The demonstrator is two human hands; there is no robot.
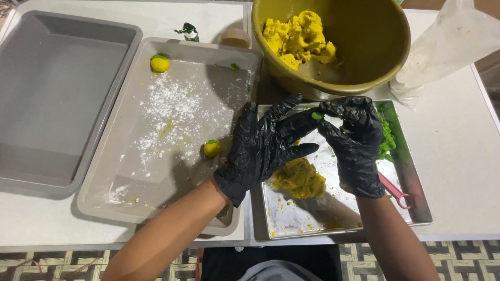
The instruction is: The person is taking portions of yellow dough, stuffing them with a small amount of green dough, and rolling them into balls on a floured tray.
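Both my hands wear black gloves and hover over a metal tray (291,218). My left hand (265,145) has its fingers spread, palm turned toward the right hand. My right hand (354,140) pinches a small bit of green dough (316,115) between its fingertips, close to the left hand's fingertips. A lump of yellow dough (299,178) lies on the metal tray below my hands, and a pile of green dough (386,139) sits at the tray's right side. Two yellow balls with green tops (160,63) (211,148) rest on a floured grey tray (104,192).
A large olive bowl (375,47) with yellow dough (299,37) stands behind the metal tray. An empty deep grey tray (21,171) sits at the left. A plastic bag of white powder (442,52) lies at the right. A pink-handled tool (396,191) rests on the metal tray.
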